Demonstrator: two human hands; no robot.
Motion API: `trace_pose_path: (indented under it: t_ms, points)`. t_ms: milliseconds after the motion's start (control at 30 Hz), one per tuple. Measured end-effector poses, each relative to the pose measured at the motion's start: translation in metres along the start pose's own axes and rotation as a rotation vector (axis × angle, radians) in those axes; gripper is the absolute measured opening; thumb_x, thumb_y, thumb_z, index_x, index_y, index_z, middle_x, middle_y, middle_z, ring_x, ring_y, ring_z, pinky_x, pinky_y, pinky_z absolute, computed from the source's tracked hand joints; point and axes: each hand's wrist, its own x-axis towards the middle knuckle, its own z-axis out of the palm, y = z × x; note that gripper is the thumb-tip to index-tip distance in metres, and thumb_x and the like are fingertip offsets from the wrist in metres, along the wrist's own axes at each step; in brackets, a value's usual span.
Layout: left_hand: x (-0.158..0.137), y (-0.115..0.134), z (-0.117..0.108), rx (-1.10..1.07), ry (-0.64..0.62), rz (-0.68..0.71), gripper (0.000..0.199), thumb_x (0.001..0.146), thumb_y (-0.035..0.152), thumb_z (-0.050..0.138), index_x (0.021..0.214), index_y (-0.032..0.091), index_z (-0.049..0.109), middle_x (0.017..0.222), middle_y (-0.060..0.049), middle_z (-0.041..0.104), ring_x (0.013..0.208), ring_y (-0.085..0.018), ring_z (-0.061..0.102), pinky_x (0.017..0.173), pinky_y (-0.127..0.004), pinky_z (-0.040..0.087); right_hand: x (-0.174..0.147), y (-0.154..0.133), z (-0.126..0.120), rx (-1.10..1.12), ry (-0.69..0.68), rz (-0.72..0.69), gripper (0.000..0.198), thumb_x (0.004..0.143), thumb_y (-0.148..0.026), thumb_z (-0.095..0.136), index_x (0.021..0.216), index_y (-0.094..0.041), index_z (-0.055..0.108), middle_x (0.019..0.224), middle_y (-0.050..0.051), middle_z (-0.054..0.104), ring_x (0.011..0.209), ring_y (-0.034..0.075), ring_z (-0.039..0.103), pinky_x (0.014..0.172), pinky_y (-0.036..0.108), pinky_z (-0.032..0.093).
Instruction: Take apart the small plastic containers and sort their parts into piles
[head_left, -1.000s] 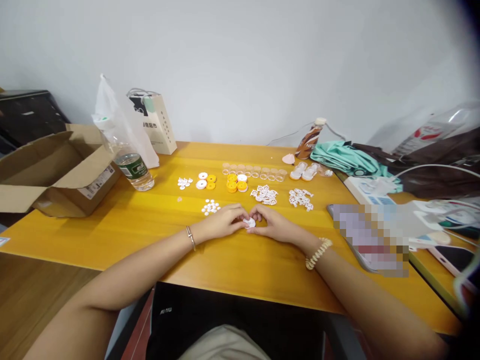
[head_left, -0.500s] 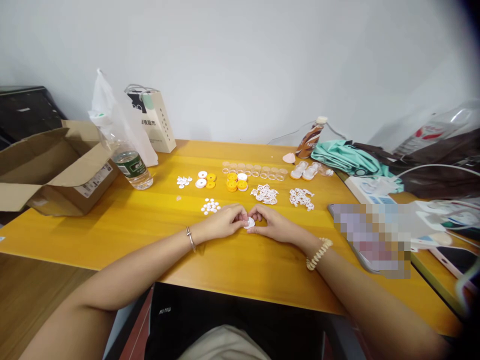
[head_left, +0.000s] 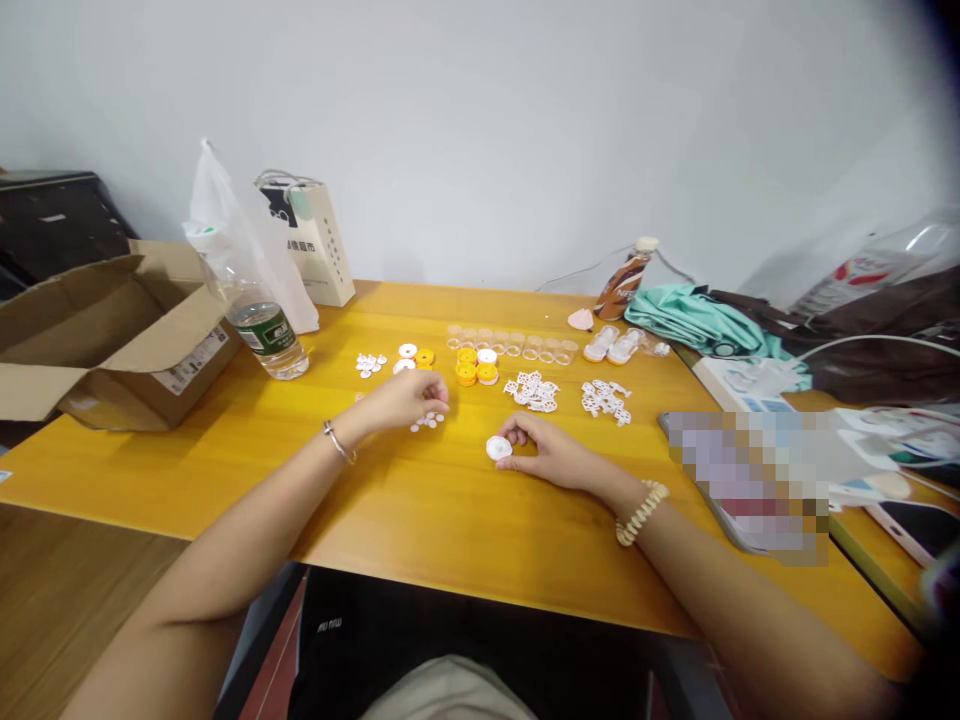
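My right hand [head_left: 536,450] pinches the edge of a white round plastic disc [head_left: 499,448] with a small raised centre, low over the table. To its left, my left hand [head_left: 416,396] hovers over a cluster of small white round pieces [head_left: 429,421], covering part of them. Its fingers are curled together, and what they hold, if anything, is too small to make out. Just beyond that hand stand yellow and white ring-shaped discs [head_left: 424,357], partly hidden by it. Another group of yellow and white discs [head_left: 466,372] is stacked to the right.
Clear round cups [head_left: 531,348] form rows behind. White openwork pieces [head_left: 532,391] lie in two piles. A cardboard box [head_left: 142,350] and water bottle [head_left: 266,335] stand left. On the right are a phone [head_left: 739,490], green cloth [head_left: 697,318] and brown-labelled bottle [head_left: 627,280].
My left hand has let go of the white disc and moved left and away from me, to the small round pieces. My right hand still holds the disc in about the same place.
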Motion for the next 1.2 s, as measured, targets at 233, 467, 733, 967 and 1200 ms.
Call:
trace_pose_path:
  t_ms: [233,467,733,967,1200]
  points:
    - [0.0,-0.027,-0.016,0.059,-0.125,-0.07,0.011,0.067,0.016,0.052,0.072,0.015,0.061,0.067,-0.002,0.066,0.061,-0.012,0.06,0.054,-0.019,0.043,0.001,-0.002,-0.001,0.002,-0.001,0.018,0.029,0.069,-0.039,0.065,0.086,-0.019,0.053,0.082,0.001,0.053,0.075,0.015,0.049,0.068,0.029,0.042]
    - [-0.001,-0.013,-0.008,0.09,-0.029,0.031,0.009,0.073,0.02,0.055,0.078,0.016,0.06,0.074,-0.003,0.064,0.066,-0.013,0.058,0.06,-0.022,0.044,0.001,-0.001,-0.001,-0.003,-0.008,0.013,0.03,0.07,-0.04,0.065,0.088,-0.019,0.053,0.083,0.002,0.053,0.076,0.015,0.048,0.07,0.029,0.042]
    - [-0.01,0.035,0.047,0.146,-0.001,0.416,0.015,0.084,0.027,0.049,0.093,0.017,0.058,0.09,-0.005,0.056,0.085,-0.015,0.054,0.078,-0.027,0.043,0.003,0.002,0.003,-0.032,0.02,-0.031,0.031,0.068,-0.04,0.066,0.086,-0.019,0.051,0.08,0.0,0.051,0.076,0.015,0.048,0.068,0.028,0.04]
    - [-0.006,0.033,0.068,0.2,0.018,0.355,0.014,0.086,0.025,0.048,0.09,0.017,0.059,0.09,-0.004,0.057,0.082,-0.015,0.055,0.076,-0.026,0.043,0.003,-0.002,0.003,-0.051,0.027,-0.036,0.029,0.07,-0.04,0.066,0.084,-0.019,0.052,0.078,0.001,0.052,0.075,0.015,0.048,0.068,0.028,0.04]
    - [-0.006,0.037,0.069,0.158,0.052,0.26,0.01,0.082,0.022,0.054,0.086,0.016,0.061,0.083,-0.003,0.059,0.077,-0.014,0.056,0.07,-0.024,0.043,0.005,-0.001,0.006,-0.042,0.04,-0.007,0.026,0.068,-0.036,0.068,0.08,-0.018,0.053,0.076,0.0,0.054,0.074,0.015,0.05,0.067,0.027,0.04]
